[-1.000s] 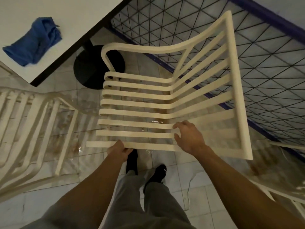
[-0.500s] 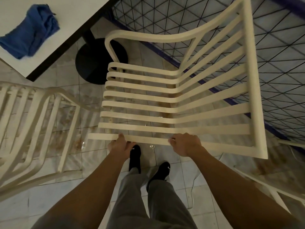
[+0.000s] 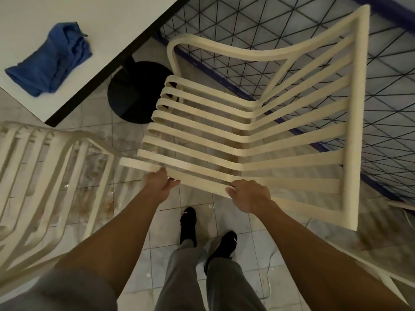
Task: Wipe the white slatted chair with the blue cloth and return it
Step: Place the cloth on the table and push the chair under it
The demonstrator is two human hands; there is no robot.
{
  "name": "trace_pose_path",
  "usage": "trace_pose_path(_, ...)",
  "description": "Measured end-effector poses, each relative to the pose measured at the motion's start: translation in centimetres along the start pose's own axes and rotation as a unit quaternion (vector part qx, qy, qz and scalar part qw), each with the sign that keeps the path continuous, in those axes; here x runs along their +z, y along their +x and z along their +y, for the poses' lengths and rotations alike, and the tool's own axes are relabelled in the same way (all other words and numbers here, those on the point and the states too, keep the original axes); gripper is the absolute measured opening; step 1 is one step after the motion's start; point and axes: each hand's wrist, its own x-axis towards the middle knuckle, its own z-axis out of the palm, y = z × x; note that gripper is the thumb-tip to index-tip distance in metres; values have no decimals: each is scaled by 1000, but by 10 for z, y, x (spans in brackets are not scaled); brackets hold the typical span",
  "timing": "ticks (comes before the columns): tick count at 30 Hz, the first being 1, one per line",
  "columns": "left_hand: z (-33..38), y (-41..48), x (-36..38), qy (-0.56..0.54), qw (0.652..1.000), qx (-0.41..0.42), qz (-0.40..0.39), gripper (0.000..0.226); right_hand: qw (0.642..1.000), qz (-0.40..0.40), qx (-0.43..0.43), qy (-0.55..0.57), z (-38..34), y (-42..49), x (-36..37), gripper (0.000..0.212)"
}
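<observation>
We see the left hand (image 3: 156, 182) and the right hand (image 3: 248, 194) both gripping the front slat of the white slatted chair (image 3: 247, 131), while the blue cloth (image 3: 50, 61) lies apart on the desk (image 3: 116, 23).

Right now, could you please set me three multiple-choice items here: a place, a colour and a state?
1. Where does the crumpled blue cloth lie? A on the white tabletop; B on the floor; C on the railing.
2. What colour is the round pedestal base? A white; B black; C blue.
3. How is the white slatted plastic chair held? A by one hand; B by both hands; C by neither.
Answers: 1 A, it rests on the tabletop; 2 B, it shows black; 3 B, the left hand and right hand each grip its nearest slat.
</observation>
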Motion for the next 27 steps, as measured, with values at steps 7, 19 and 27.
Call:
trace_pose_path(7, 42, 26, 10, 36, 999, 32, -22, 32, 1000, 6, -4, 29, -22, 18, -12, 40)
trace_pose_path(19, 124, 74, 33, 64, 996, 58, -24, 26, 993, 84, -15, 83, -71, 58, -37, 34)
trace_pose_path(27, 166, 91, 56, 50, 995, 78, -41, 35, 989, 129, -22, 75, -92, 86, -56, 23)
